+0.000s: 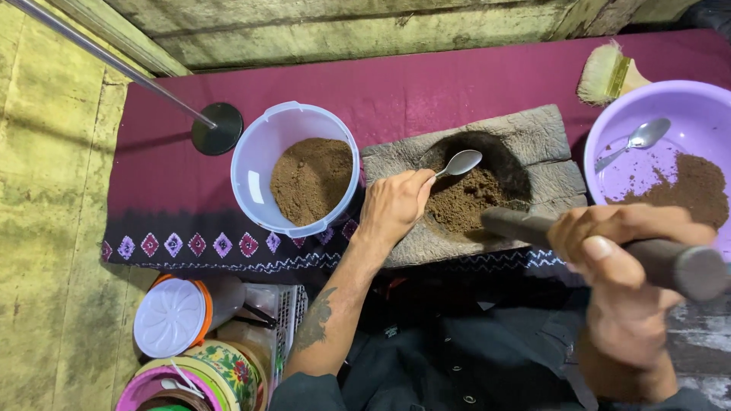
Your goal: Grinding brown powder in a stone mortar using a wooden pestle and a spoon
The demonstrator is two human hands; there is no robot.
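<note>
The left hand (pixel 394 204) is closed around the handle of a small metal spoon (pixel 461 162), whose bowl sits over the brown powder (pixel 462 204) heaped in the hollow of a rough grey stone mortar (pixel 533 137). The right hand (pixel 618 247) is wrapped in a full fist around a dark pestle (pixel 525 227), which lies slanted, its far tip reaching the near edge of the mortar's hollow and its thick butt end sticking out past the fingers toward the right.

The mortar stands on a maroon cloth (pixel 411 87) with a row of pink and white diamond patterns along its near border. Just left of the mortar, touching its edge, is a pale lilac plastic tub (pixel 255 175) about half covered inside with the same brown powder. Right of the mortar sits a purple bowl (pixel 685 103) holding more powder and a second spoon (pixel 636 141). Behind the mortar's right end, beside the bowl, lies a brush (pixel 605 72) with pale bristles and a wooden handle. Left of the tub, a round dark base with a metal rod (pixel 217 128) stands on the cloth.

Well to the near left of the mortar, off the cloth, are a jar with a white flower-shaped lid and orange rim (pixel 171 316), and a round floral-printed tin (pixel 228 365).
</note>
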